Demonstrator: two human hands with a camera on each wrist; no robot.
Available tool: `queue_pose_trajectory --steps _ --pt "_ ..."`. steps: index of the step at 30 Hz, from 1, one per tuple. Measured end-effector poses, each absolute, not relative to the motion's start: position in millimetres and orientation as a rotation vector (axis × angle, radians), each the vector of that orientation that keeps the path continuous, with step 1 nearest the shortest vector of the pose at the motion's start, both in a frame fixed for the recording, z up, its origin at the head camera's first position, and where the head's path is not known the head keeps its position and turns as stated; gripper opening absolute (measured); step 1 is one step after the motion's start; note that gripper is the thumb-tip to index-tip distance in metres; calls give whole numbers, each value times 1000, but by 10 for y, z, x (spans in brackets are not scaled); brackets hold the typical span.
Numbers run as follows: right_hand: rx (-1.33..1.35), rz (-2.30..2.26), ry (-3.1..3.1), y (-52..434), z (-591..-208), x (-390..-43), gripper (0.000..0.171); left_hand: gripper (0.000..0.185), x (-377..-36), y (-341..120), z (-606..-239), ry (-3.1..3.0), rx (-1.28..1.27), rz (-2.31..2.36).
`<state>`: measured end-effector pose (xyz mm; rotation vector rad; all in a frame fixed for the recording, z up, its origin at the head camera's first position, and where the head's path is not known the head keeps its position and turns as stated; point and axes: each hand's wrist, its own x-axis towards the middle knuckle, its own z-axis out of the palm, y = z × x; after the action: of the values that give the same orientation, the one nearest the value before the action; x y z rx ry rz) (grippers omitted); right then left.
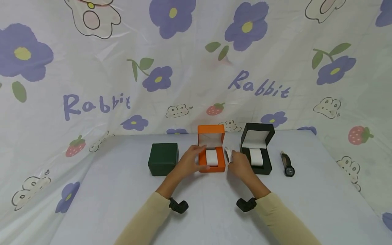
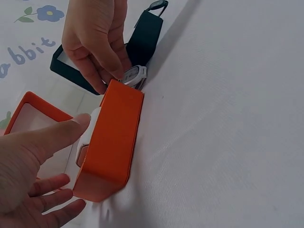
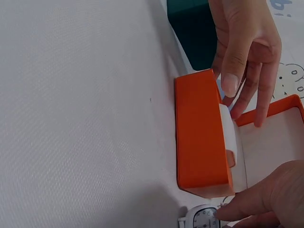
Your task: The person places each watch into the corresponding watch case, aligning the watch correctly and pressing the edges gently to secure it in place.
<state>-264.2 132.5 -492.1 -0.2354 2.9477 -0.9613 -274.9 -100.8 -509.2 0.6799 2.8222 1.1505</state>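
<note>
An orange watch box stands with its lid up and a white cushion inside. My left hand reaches over its left side, thumb and fingers spread by the opening. In the left wrist view, the thumb of this hand comes close over the cushion. Just right of the box, my right hand pinches a white watch between thumb and fingers, low by the tabletop. The watch's dial faces the right wrist camera, and my fingers cover part of its strap.
A closed dark green box sits to the left. On the right stands an opened black box with a white cushion, and past it lies a black watch. A patterned cloth hangs behind the white tabletop.
</note>
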Motion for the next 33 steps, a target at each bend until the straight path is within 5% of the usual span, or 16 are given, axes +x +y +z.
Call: queue_pose_trajectory --steps 33 --pt "-220 -1475 2813 1540 -4688 -2552 43 72 -2924 -807 -4919 2896 677 656"
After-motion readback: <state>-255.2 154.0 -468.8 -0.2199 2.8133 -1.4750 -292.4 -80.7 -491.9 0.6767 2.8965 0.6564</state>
